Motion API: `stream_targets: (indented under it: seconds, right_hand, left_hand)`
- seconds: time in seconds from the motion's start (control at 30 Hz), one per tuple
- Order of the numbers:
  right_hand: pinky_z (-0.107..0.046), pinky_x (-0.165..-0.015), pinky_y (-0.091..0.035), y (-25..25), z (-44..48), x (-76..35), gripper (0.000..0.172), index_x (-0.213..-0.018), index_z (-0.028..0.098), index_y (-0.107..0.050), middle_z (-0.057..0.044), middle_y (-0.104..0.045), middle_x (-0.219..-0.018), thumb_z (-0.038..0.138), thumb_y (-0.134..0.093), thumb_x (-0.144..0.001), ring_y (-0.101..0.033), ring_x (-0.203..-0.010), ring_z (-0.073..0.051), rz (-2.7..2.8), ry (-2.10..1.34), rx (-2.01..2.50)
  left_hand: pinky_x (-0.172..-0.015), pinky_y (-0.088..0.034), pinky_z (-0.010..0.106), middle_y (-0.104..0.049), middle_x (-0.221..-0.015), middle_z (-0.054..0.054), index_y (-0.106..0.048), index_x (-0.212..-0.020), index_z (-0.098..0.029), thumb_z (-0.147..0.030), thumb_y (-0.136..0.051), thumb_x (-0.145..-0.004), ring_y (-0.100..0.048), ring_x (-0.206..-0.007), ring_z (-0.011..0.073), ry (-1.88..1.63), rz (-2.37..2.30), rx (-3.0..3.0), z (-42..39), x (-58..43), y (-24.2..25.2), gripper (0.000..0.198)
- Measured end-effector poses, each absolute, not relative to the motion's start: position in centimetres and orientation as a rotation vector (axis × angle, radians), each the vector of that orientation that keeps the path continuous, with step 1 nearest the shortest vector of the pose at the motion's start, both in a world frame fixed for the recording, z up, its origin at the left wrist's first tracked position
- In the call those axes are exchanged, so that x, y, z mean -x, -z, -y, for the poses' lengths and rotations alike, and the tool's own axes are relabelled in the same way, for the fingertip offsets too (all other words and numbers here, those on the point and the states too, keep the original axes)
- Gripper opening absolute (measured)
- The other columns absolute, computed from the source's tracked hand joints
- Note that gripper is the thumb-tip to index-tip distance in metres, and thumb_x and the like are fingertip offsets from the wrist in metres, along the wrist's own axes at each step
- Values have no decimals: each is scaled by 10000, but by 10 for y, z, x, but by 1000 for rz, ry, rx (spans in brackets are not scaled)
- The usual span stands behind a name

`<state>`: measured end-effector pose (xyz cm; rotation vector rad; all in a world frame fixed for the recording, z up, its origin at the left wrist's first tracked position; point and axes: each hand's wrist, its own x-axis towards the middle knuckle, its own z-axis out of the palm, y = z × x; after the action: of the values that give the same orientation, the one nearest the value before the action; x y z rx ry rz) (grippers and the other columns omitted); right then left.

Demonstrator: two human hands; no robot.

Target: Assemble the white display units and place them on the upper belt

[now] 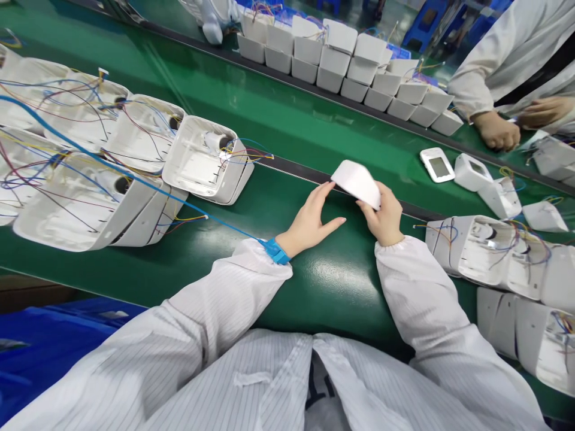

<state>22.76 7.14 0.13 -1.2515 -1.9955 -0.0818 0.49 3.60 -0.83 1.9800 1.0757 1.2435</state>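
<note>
My right hand (385,212) grips a white plastic housing (357,181) by its right end, thumb below and fingers behind it. The housing is tilted above the green bench and slightly blurred. At its left end is my left hand (309,222), with thumb and fingers spread apart; the fingertips reach the housing's edge, and I cannot tell whether they touch it. A blue wrist strap (276,250) circles my left wrist, and its cord runs off to the upper left.
Open white housings with wires (202,158) crowd the left; more wired housings (487,251) stand at right. Beyond the dark rail (291,169), a white cover with a window (437,165) lies flat. Stacked housings (332,60) line the far side. A co-worker's hand (496,130) is at upper right.
</note>
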Motion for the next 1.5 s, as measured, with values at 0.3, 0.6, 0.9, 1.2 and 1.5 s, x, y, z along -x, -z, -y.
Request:
stream_targets:
  seconds: [0.3, 0.6, 0.9, 1.2, 1.5]
  right_hand:
    - [-337, -518, -535, 13, -100, -277, 549, -1125, 167, -601, -43, -665, -700, 635, -360, -966, -608, -446, -182, 1476, -184, 1694]
    - [-442, -995, -543, 31, -107, -262, 513, -1325, 210, -592, -145, -487, -1489, 483, -583, -891, -599, -1258, -255, 1683, -487, 1249]
    - [-477, -969, -540, 12, -92, -242, 216, -983, 203, -749, -95, -744, -1086, 314, -577, -914, -684, -1054, -239, 1937, -234, 1302]
    - [-626, -1109, -340, 33, -127, -285, 394, -1000, 138, -757, -204, -589, -1311, 472, -591, -874, -447, -1327, -367, 1780, 140, 1649]
    - [-610, -1142, -219, 12, -188, -298, 581, -1317, 120, -628, -236, -280, -1560, 533, -492, -932, -178, -1461, -410, 1617, -15, 2360]
  left_hand:
    - [-1007, -532, 456, -520, -1401, 143, -562, -1279, -192, -363, -635, -886, -570, -1247, 294, -1050, -1114, -2028, -34, -4, 4, 435]
    - [-961, -558, 459, -541, -1380, 143, -643, -1152, -180, -352, -641, -879, -615, -1175, 291, -971, -1135, -2079, -33, -5, 4, 323]
    - [-1044, -490, 496, -635, -1266, 128, -677, -1085, -177, -334, -642, -878, -600, -1197, 289, -910, -1137, -2216, -34, -7, 6, 262]
    - [-1005, -498, 483, -694, -1153, 106, -698, -1021, -174, -341, -657, -873, -618, -1140, 276, -925, -1104, -2248, -36, -8, 8, 227]
    - [-969, -501, 450, -728, -1054, 72, -708, -973, -177, -334, -644, -881, -629, -1090, 259, -907, -1085, -2238, -39, -8, 8, 193]
